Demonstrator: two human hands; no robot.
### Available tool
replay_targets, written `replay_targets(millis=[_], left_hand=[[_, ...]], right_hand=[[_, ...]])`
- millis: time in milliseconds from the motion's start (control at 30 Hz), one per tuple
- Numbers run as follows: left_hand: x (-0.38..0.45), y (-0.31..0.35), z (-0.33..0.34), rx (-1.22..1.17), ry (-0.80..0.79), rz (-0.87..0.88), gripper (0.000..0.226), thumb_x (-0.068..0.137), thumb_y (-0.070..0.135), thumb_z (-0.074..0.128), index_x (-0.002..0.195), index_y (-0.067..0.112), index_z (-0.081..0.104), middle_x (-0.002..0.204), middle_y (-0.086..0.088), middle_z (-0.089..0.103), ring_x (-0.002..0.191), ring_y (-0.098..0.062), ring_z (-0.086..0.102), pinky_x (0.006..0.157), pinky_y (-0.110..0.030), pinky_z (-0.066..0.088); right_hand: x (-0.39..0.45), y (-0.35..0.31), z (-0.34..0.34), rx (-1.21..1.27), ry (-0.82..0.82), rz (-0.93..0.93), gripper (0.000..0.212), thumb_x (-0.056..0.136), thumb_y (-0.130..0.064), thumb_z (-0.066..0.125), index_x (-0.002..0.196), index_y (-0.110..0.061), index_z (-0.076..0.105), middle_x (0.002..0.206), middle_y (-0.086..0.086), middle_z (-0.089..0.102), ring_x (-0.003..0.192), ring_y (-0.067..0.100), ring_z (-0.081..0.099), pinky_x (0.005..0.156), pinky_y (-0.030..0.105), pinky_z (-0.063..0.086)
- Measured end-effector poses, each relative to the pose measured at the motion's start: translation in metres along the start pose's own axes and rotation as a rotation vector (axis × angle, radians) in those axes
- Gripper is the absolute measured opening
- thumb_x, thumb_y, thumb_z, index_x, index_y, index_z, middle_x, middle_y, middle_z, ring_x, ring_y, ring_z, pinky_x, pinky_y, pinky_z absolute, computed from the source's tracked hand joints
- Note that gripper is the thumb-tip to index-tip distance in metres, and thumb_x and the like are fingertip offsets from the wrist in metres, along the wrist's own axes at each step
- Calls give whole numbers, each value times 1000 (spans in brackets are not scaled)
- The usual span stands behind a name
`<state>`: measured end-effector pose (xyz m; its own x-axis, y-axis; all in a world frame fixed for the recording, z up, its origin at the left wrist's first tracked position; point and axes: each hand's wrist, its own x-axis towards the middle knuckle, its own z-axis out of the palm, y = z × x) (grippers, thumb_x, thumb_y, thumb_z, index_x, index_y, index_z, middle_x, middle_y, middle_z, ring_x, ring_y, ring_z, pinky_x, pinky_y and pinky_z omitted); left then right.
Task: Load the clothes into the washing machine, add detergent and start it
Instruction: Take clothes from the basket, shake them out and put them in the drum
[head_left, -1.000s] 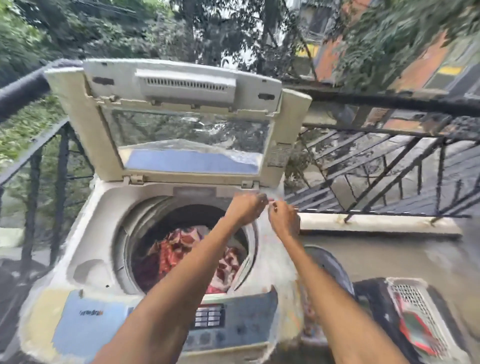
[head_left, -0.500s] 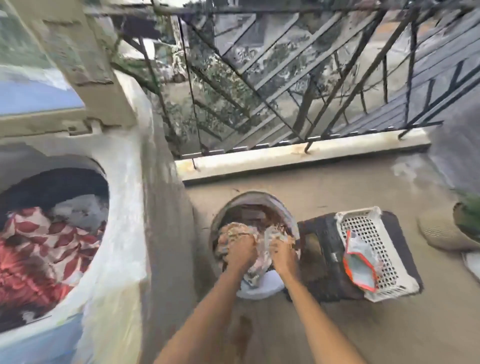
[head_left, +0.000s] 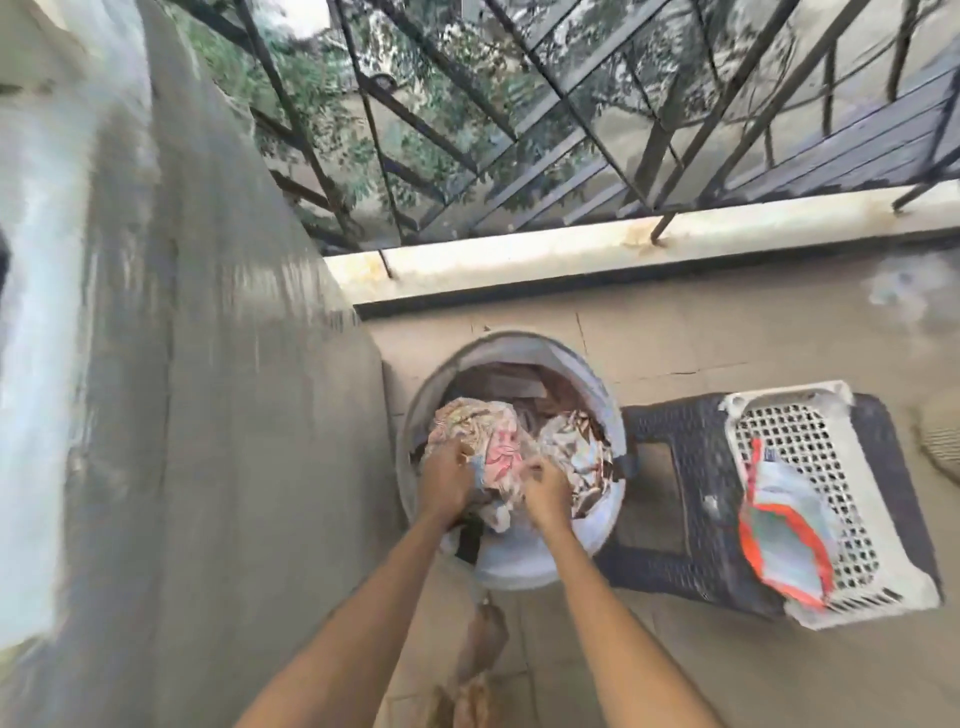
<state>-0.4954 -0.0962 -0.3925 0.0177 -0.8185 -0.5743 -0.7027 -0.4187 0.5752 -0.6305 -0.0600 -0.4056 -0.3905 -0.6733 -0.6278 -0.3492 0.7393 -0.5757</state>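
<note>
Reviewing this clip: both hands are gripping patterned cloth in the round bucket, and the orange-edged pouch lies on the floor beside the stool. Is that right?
Not quite. In the head view the orange-edged pouch lies in the white basket on the stool, not on the floor. Left hand and right hand do grip patterned cloth in the round bucket.

A tan concrete floor (head_left: 727, 332), cracked in places, runs to a pale, rust-stained kerb (head_left: 597, 249). A dark metal railing (head_left: 545, 119) of crossed bars rises from the kerb. Beyond it, green foliage (head_left: 332, 104) shows in daylight.
</note>
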Motion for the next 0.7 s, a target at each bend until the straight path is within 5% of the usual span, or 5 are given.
replay_targets(millis=[133,367,500,567,700], left_hand=[[-30,32,-44,-120,54,38,38,82,10,48,117,24,53,120,-9,58,100,-27,60,86,-40,50],[-79,125,-175,-542,119,-139,59,91,47,49,126,-1,48,120,-27,57,111,-42,55,91,-48,48],[-133,180,-256,-480,-109,168,48,96,42,46,89,-3,62,59,-4,55,50,-11,49,43,-19,37],[-150,205,-297,-349,-39,378,51,89,45,51,84,-4,65,70,-12,56,53,-7,46,49,-19,36],[-188,246,-379,-94,136,644,32,96,31,51,101,4,66,92,-19,66,81,-22,62,69,-33,44]], right_hand=[[-46,-84,-58,550,27,-78,22,87,-1,47,69,-14,48,67,1,46,62,14,43,54,18,37],[-167,-236,-167,1128,19,-263,16,83,-10,46,76,-14,60,57,-6,61,51,10,57,53,20,43],[-215,-285,-212,1057,98,-344,12,64,-30,60,59,-19,58,50,-3,56,52,20,51,56,29,37],[-232,-304,-234,924,187,-334,22,50,-39,62,48,-19,54,51,-2,50,55,22,44,58,33,33],[-281,-335,-262,465,298,-367,29,89,-25,50,61,-16,49,63,1,50,64,20,47,57,30,34]])
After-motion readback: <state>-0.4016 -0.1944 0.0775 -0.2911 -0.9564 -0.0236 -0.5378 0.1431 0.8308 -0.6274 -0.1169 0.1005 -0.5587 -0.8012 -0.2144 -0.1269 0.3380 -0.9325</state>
